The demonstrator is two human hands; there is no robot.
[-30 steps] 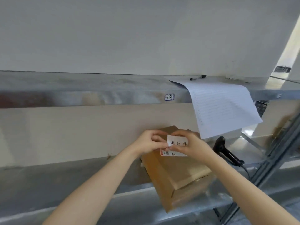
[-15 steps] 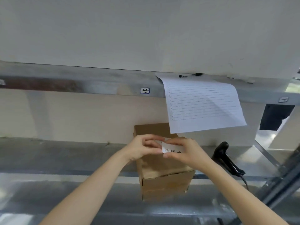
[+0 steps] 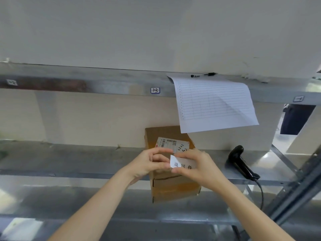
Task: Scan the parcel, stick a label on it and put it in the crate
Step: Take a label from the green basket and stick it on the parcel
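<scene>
A brown cardboard parcel [image 3: 173, 188] lies on the metal shelf [image 3: 69, 160], with a printed shipping label [image 3: 171, 144] on its top face. Just above the parcel's near part, both hands pinch a small white label [image 3: 181, 164] printed with black characters. My left hand [image 3: 151, 164] holds the label's left edge with thumb and fingertips. My right hand [image 3: 199, 166] holds its right side. The label hides part of the parcel's top. No crate is in view.
A black handheld scanner [image 3: 240, 162] with a cable lies on the shelf right of the parcel. A ruled paper sheet [image 3: 213, 105] hangs from the upper shelf [image 3: 86, 82], with a pen [image 3: 202, 75] on top. Slanted metal frame bars [image 3: 298, 185] stand at the right.
The view has shifted, so the parcel now faces me squarely. The white label has moved toward me, uncovering the shipping label. Both hands still hold it.
</scene>
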